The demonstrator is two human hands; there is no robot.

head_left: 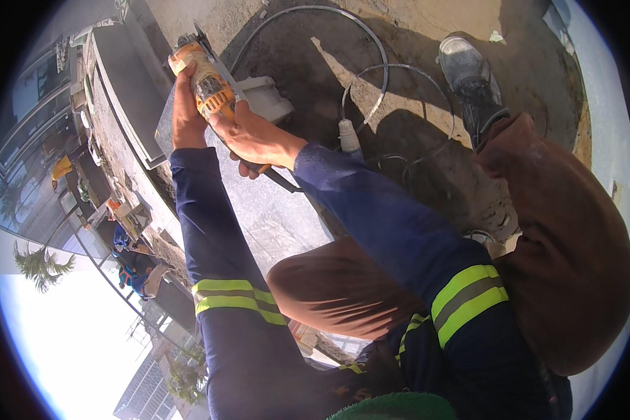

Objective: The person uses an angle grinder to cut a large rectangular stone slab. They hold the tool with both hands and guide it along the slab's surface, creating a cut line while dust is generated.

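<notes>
An orange angle grinder (215,92), its front part wrapped in pale tape, is held in both my hands at the upper left. My left hand (189,115) is closed around its front body near the head. Farther back, my right hand (259,138) wraps round the rear handle, with some fingers showing beneath it. The thin disc (204,38) is seen nearly edge-on at the grinder's far end. Below the tool lies a light grey slab (276,213), and a pale block-like piece (267,99) sits just right of the grinder. Whether the disc touches anything, I cannot tell.
A grey cable (385,70) loops over the dusty ground, beside a whitish plug connector (348,133). My dusty shoe (465,66) stands at the upper right. A long pale ledge (122,98) runs along the left. Several workers, including one in blue (121,239), are farther off.
</notes>
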